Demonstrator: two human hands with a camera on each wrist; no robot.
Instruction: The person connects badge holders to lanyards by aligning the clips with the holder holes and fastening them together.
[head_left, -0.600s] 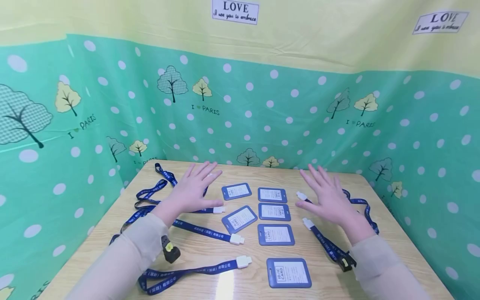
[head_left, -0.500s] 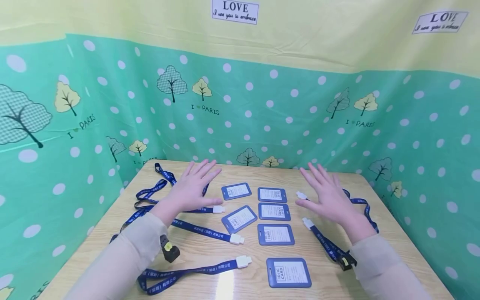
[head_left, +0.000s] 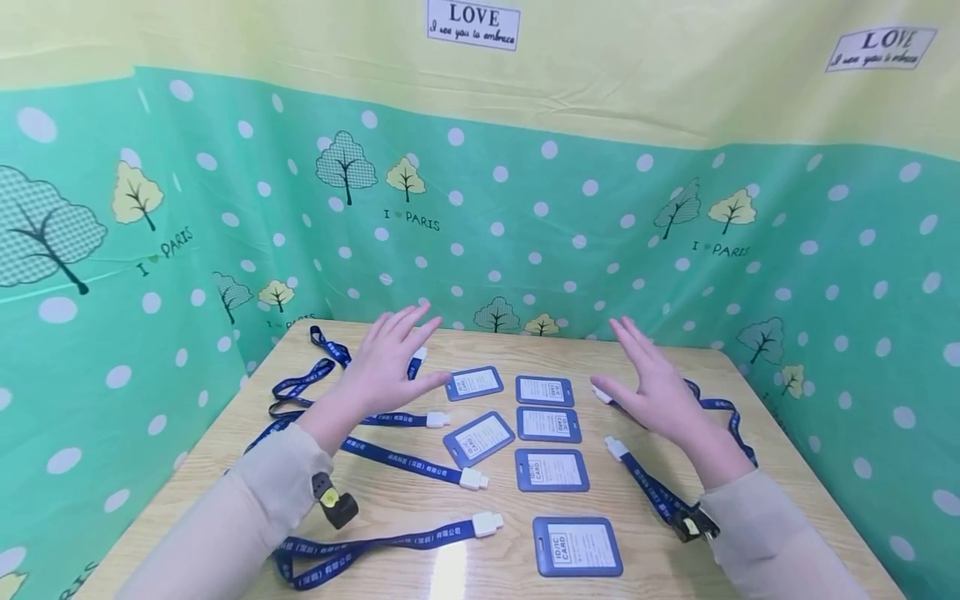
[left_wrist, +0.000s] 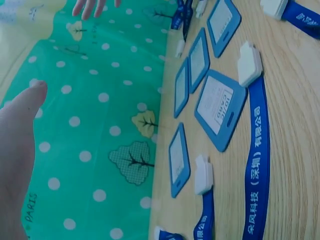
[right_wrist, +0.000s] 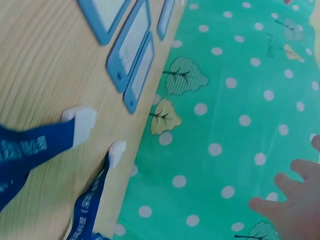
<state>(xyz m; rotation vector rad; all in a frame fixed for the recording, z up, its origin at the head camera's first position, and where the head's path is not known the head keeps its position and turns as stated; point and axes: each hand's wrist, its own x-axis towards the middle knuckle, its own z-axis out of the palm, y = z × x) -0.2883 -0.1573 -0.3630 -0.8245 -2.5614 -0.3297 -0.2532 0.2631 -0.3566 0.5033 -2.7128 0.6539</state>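
Observation:
In the head view my left hand (head_left: 384,371) hovers over the left part of the table, fingers straight and thumb out, holding nothing. Beneath and around it lie several blue lanyards (head_left: 405,462) with white plastic clips. My right hand (head_left: 660,392) hovers at the right, also straight-fingered and without anything in it. Near it rest blue lanyards, one with its white clip (head_left: 617,447) facing the middle. Between the hands are several blue ID card holders (head_left: 552,469), flat on the table; one ID card holder (head_left: 577,546) sits nearest the front. No holder is joined to a lanyard.
The wooden table (head_left: 495,517) stands against a green and yellow patterned curtain (head_left: 525,208) that encloses the back and both sides. Black wrist-worn devices show at both cuffs, the left device (head_left: 339,507) hanging above the table.
Both hands have turned a little, thumbs upward, and the left has risen slightly. The right hand's fingers have drawn closer together. Card holders and lanyards lie where they were.

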